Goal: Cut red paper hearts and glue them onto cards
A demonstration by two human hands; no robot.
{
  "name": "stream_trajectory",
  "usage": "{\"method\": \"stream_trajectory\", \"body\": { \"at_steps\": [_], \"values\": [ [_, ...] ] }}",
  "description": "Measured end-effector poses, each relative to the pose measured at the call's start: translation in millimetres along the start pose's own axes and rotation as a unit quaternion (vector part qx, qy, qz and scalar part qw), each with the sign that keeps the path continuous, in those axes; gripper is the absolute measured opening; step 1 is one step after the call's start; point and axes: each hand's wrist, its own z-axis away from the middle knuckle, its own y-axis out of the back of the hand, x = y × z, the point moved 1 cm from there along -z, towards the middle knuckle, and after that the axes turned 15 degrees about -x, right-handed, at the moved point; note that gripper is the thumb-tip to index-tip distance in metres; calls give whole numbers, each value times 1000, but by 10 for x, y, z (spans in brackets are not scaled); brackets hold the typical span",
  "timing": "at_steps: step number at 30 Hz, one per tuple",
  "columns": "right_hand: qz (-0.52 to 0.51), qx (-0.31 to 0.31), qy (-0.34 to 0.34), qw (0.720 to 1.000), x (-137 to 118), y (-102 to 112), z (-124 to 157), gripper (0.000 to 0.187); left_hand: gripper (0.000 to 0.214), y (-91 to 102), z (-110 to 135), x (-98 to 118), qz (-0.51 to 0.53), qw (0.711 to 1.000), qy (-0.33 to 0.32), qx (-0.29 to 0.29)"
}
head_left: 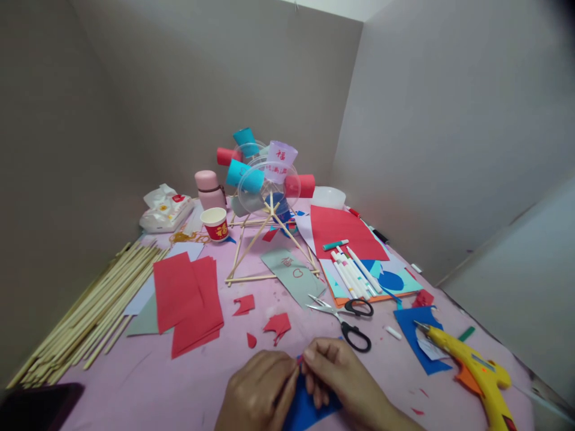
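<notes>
Just above the front edge, my left hand [258,389] and my right hand [339,377] meet with their fingertips together. Both are closed in a pinch around a small red piece [300,359], probably paper, mostly hidden by the fingers. A blue sheet of paper [309,412] lies under and between the hands. Black-handled scissors [341,317] rest with blades apart beyond my right hand. Red paper scraps [278,326] lie ahead of my fingers.
A stick frame [251,251] carries a wheel with coloured paper cups [245,175]. Wooden sticks [90,311] and red sheets [188,299] lie left; markers [354,272] and a yellow glue gun [476,365] lie right. A paper cup [215,226] and pink flask [209,190] stand behind.
</notes>
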Motion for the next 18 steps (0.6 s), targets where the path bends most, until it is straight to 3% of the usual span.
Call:
{"method": "stream_trajectory", "body": {
  "at_steps": [2, 4, 6, 10, 14, 16, 18],
  "values": [
    [3, 7, -3, 1000, -3, -4, 9, 48, 14, 4, -17, 27, -40, 998, -51, -16],
    [9, 9, -9, 1000, 0, -9, 15, 47, 15, 14, -42, 34, -46, 998, -41, -25],
    [18, -5, -20, 1000, 7, -18, 20, 47, 18, 28, -57, 41, -75, 996, -47, -18],
    [31, -17, -34, 999, 13, -30, 28, 50, 21, 38, -54, 88, -160, 979, -121, 12],
    [13, -21, -51, 998, 5, -22, 50, 45, 18, 49, -30, 131, -158, 977, -144, 25],
    [15, -23, -55, 998, -6, -14, 68, 43, 16, 75, 1, 111, -97, 988, -116, 19],
    [22, -22, -53, 998, -18, -10, 82, 43, 14, 109, 45, 51, -2, 999, -8, 36]
  ]
}}
